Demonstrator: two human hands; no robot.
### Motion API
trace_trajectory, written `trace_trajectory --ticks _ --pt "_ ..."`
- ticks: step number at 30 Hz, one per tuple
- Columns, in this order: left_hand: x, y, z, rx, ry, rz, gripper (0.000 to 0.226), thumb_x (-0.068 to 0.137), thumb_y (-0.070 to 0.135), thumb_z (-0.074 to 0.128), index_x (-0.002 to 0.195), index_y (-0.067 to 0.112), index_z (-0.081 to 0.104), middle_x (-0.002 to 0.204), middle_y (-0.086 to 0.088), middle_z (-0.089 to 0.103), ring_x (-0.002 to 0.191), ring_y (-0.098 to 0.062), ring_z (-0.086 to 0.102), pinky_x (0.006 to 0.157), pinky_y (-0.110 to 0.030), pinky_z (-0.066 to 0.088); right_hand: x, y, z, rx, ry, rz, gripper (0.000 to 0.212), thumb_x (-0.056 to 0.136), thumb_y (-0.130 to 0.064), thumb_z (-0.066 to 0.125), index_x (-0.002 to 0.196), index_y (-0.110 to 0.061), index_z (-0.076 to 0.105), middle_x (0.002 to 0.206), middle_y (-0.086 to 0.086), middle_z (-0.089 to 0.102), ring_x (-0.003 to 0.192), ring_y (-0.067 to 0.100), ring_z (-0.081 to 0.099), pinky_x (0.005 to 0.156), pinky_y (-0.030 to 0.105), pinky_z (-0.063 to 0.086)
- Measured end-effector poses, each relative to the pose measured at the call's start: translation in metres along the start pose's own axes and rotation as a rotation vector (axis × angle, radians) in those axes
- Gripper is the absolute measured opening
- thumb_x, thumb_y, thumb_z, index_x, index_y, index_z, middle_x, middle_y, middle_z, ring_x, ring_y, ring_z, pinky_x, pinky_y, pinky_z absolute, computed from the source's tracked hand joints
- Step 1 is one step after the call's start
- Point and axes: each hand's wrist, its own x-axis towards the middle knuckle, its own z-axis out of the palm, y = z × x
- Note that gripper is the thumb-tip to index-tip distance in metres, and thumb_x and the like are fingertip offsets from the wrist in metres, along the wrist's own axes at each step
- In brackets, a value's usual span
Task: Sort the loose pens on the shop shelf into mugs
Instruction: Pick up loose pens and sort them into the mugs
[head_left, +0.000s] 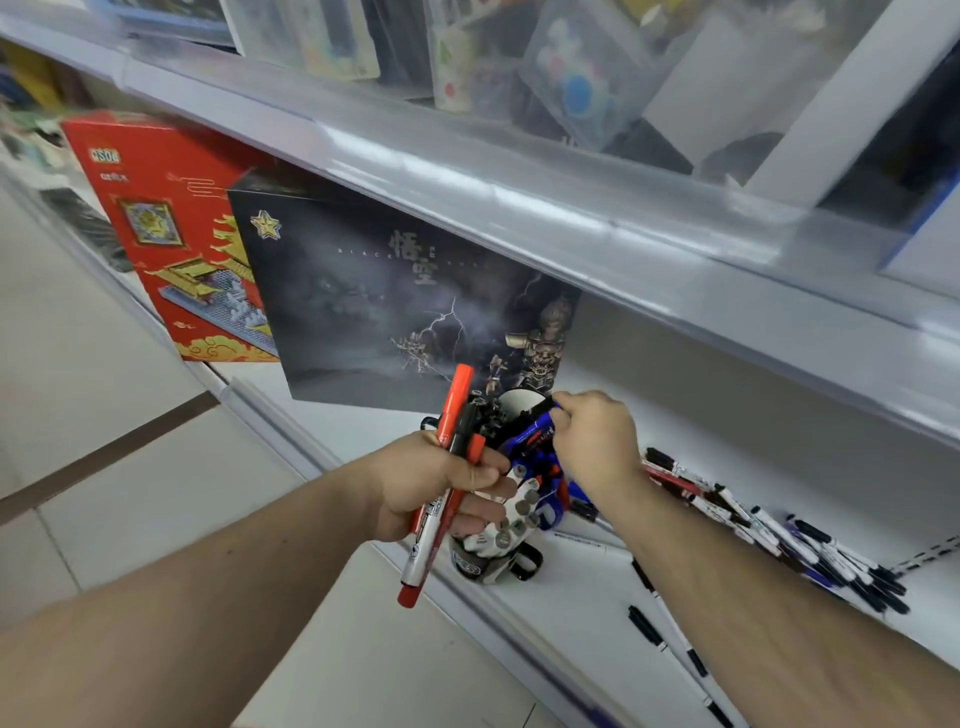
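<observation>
Red-capped markers (451, 467), three or perhaps four of them, are standing bunched in the left hand (441, 486), whose fingers are curling tight around their middles, near the shelf's front edge. The right hand (597, 441) is reaching farther in, its fingers pinching a black pen (524, 413) at the rim of the far mug (519, 402), which is showing a pale inside. Three mugs are crowding together here, though they overlap and the count is unsure: the far one, a blue mug (540, 467) in the middle packed with blue-capped pens, and a near dark mug (493, 564) holding white pens with grey end caps pointing up. The left hand is covering part of the near and middle mugs. To the right, a pile of loose pens (769, 525), too many to count, is lying on the white shelf (571, 613), with a few more strays (670, 639) near the front. On the left, a dark box (374, 301) is standing just behind the mugs, and a red box (171, 234) beside it. An upper shelf (467, 171) is overhanging everything.
</observation>
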Motion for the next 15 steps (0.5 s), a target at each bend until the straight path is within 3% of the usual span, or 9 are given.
trace_trajectory --ticks 3,7,9,11,13,15 --pt "-0.001 0.000 -0.001 0.019 0.031 0.004 0.012 0.081 -0.002 0.064 0.086 0.010 0.063 0.072 -0.007 0.065 0.055 -0.019 0.062 0.055 -0.028 0.050 0.010 -0.002 0.024 -0.210 -0.127 -0.056 0.016 0.092 -0.006 0.053 0.087 -0.014 0.065 0.082 0.005 0.051 0.087 0.031 0.059 0.063 0.030 0.032" --pt "0.000 0.001 -0.001 0.063 0.087 0.020 0.015 0.092 -0.002 0.057 0.100 0.007 0.066 0.086 -0.009 0.073 0.064 -0.021 0.069 0.068 -0.035 0.057 0.017 0.008 0.054 -0.332 -0.228 -0.099 0.023 0.089 -0.008 0.053 0.074 -0.024 0.056 0.085 -0.001 0.065 0.096 0.024 0.063 0.077 0.030 0.037" --pt "0.000 0.002 0.001 0.073 0.087 0.026 0.017 0.092 -0.002 0.057 0.099 0.009 0.067 0.089 -0.009 0.074 0.068 -0.022 0.071 0.071 -0.036 0.056 0.019 0.017 0.066 -0.334 -0.285 -0.099 0.019 0.094 -0.014 0.050 0.090 -0.024 0.066 0.104 0.000 0.066 0.114 0.023 0.057 0.098 0.035 0.036" --pt "0.001 0.003 0.003 0.086 0.074 0.033 0.019 0.092 -0.003 0.056 0.097 0.011 0.069 0.089 -0.008 0.075 0.069 -0.021 0.072 0.072 -0.035 0.057 0.020 0.026 0.071 -0.433 -0.383 -0.132 0.028 0.099 -0.021 0.047 0.120 -0.025 0.065 0.134 -0.001 0.057 0.134 0.023 0.041 0.114 0.043 0.022" --pt "0.001 0.005 0.008 0.117 0.059 0.041 0.021 0.092 -0.003 0.056 0.096 0.012 0.069 0.088 -0.006 0.076 0.068 -0.019 0.072 0.069 -0.032 0.058 0.019 0.030 0.066 -0.486 -0.465 -0.174 0.037 0.102 -0.026 0.041 0.136 -0.029 0.055 0.151 -0.007 0.044 0.145 0.022 0.026 0.119 0.048 0.011" --pt "0.001 0.007 0.013 0.134 0.034 0.044 0.020 0.092 -0.003 0.057 0.098 0.012 0.069 0.087 -0.005 0.076 0.066 -0.017 0.071 0.065 -0.028 0.058 0.014 0.026 0.051 -0.248 -0.384 -0.100 0.038 0.103 -0.026 0.040 0.138 -0.029 0.055 0.152 -0.007 0.044 0.145 0.021 0.030 0.118 0.043 0.017"
